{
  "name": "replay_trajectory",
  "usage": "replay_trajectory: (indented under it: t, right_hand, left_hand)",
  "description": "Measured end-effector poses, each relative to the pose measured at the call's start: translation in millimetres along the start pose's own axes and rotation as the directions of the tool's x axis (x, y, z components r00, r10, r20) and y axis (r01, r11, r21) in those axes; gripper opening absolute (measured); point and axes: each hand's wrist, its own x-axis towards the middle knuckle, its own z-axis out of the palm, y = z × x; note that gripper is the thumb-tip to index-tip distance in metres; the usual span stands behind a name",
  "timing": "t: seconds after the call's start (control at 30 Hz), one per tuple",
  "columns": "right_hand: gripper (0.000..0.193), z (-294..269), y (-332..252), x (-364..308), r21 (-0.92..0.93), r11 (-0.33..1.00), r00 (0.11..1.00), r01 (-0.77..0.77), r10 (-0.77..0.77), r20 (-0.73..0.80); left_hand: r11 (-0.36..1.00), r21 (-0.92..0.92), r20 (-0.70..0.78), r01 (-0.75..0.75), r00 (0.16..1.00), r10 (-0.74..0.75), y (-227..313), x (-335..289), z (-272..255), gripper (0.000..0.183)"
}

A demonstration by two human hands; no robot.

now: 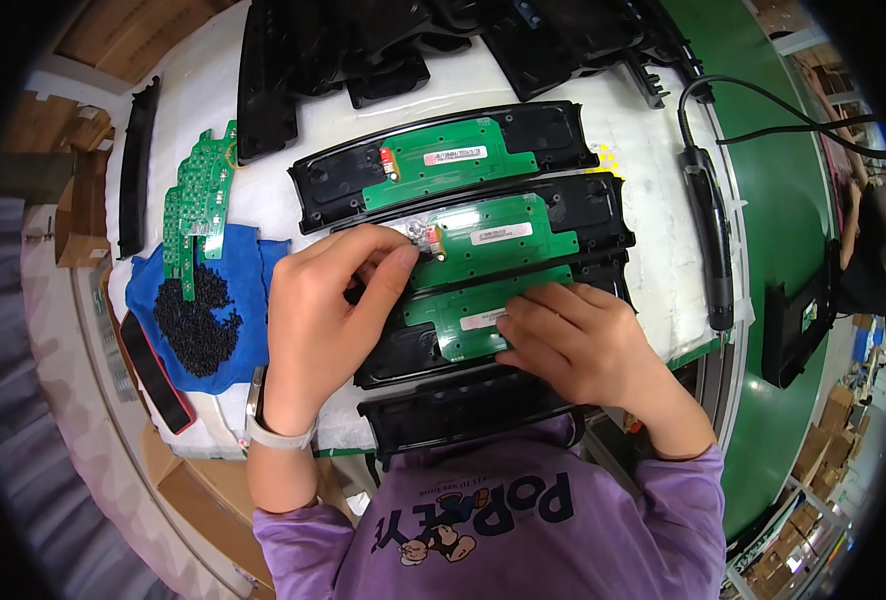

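Three black plastic housings lie in a row before me, each with a green circuit board in it. My left hand (333, 305) is closed, thumb and forefinger together, at the left end of the middle circuit board (523, 220), beside a small red-and-white connector (433, 238). What those fingers hold, if anything, is hidden. Over the nearest circuit board (463, 340) my right hand (578, 335) has its fingers curled and bunched next to a white label. I cannot make out anything in them. The farthest circuit board (413, 185) sits in its housing, untouched.
At left, a blue cloth (253, 290) carries a heap of small black screws (198, 325), with bare green boards (198, 200) beyond. A phone-like object (155, 375) lies nearby. A corded black electric screwdriver (708, 240) lies at right. Black plastic parts (363, 40) are piled behind.
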Motion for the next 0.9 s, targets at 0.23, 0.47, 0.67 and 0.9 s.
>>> replay_trajectory:
  t: [0.23, 0.47, 0.67, 0.9]
  right_hand:
    - [0.031, 0, 6, 3, 0.06, 0.995, 0.997, -0.078, 0.077, 0.026]
    - [0.026, -4, 5, 10, 0.122, 0.988, 0.995, -0.098, 0.095, 0.03]
    - [0.026, -11, -3, 8, 0.131, 0.982, 0.99, -0.134, 0.128, 0.05]
    - [0.029, -15, -14, -4, 0.125, 0.978, 0.986, -0.166, 0.166, 0.018]
  left_hand:
    - [0.999, 0.029, -0.007, -0.014, 1.0, 0.014, -2, 1, 0, 0.008]
    - [0.999, 0.035, -0.028, -0.018, 0.999, 0.019, -2, 0, -4, 0.006]
    - [0.844, 0.526, -0.48, 0.109, 0.857, 0.189, -26, 10, -39, 0.012]
    - [0.556, 0.708, -0.551, 0.436, 0.833, 0.049, -84, 2, -79, 0.038]
